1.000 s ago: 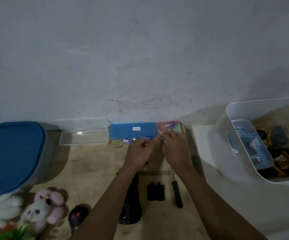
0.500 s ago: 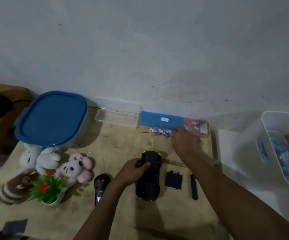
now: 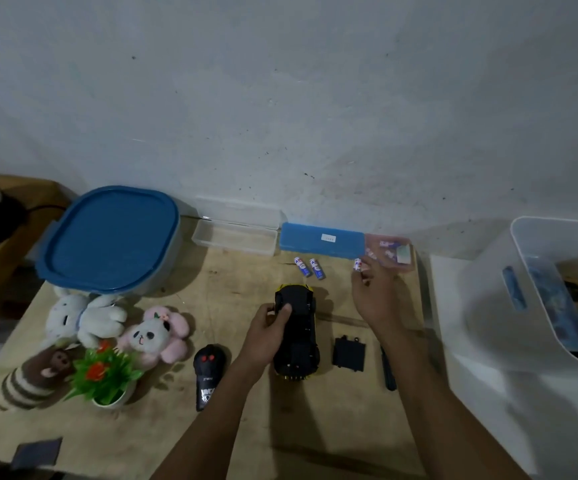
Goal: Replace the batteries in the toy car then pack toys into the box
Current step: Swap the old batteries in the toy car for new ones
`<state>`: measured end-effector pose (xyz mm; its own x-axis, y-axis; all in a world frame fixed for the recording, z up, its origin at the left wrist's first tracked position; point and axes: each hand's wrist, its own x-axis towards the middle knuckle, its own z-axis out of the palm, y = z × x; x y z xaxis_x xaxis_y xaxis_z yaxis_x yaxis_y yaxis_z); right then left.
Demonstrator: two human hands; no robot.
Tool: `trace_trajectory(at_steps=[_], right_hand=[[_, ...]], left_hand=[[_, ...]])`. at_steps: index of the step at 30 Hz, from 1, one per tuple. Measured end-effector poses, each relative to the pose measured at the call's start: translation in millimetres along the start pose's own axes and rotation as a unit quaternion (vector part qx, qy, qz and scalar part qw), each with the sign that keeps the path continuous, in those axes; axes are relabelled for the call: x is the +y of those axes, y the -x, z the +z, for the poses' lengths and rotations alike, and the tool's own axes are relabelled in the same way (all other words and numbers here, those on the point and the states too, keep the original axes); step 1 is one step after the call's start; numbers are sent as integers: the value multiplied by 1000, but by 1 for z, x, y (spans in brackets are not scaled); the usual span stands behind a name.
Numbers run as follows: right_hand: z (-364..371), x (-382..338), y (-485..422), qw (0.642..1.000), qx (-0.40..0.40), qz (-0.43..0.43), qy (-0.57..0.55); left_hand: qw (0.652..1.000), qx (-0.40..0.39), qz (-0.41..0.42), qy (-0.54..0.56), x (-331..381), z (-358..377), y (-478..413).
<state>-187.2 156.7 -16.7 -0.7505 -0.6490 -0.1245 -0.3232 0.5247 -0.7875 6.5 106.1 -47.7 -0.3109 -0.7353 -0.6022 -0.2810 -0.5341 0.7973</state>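
Observation:
A black and yellow toy car (image 3: 298,327) lies upside down mid-table. My left hand (image 3: 268,332) grips its left side near the far end. My right hand (image 3: 376,294) hovers to the right of the car and pinches one small white battery (image 3: 357,264) at the fingertips. Two more batteries (image 3: 310,267) lie loose on the table by a blue case (image 3: 322,240). A pink open packet (image 3: 389,252) with batteries sits beside that case. The black battery cover (image 3: 349,353) and a dark screwdriver (image 3: 388,370) lie right of the car.
A blue-lidded box (image 3: 107,240) stands at the back left, a clear empty case (image 3: 234,239) next to it. Plush toys (image 3: 118,323), a potted plastic plant (image 3: 105,374) and a black remote (image 3: 207,377) lie at the left. A white bin (image 3: 488,306) with toys stands at the right.
My view dropped and shifted left. My left hand left the packet and took hold of the car; my right hand lifted a battery away from the pink packet.

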Motion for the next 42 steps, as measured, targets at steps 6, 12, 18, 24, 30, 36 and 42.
trace_trajectory(at_steps=[6, 12, 18, 24, 30, 36, 42], right_hand=[[17, -29, 52, 972, -53, 38, -228], [47, -36, 80, 984, -57, 1, -167], [57, -35, 95, 998, 20, -67, 4], [81, -26, 111, 992, 72, -89, 55], [95, -25, 113, 995, -10, -85, 58], [96, -29, 97, 993, -70, -99, -11], [104, -26, 61, 997, -69, -32, 28]], left_hand=[[991, -16, -58, 122, 19, -5, 1], [979, -41, -62, 191, 23, -9, 8], [969, -60, -57, 234, 22, -17, 17], [971, -55, -59, 226, 15, -26, 21], [971, -34, -69, 224, 8, -32, 15], [972, 15, -56, 227, 18, -44, 1], [970, 65, -34, 230, 36, -74, -17]])
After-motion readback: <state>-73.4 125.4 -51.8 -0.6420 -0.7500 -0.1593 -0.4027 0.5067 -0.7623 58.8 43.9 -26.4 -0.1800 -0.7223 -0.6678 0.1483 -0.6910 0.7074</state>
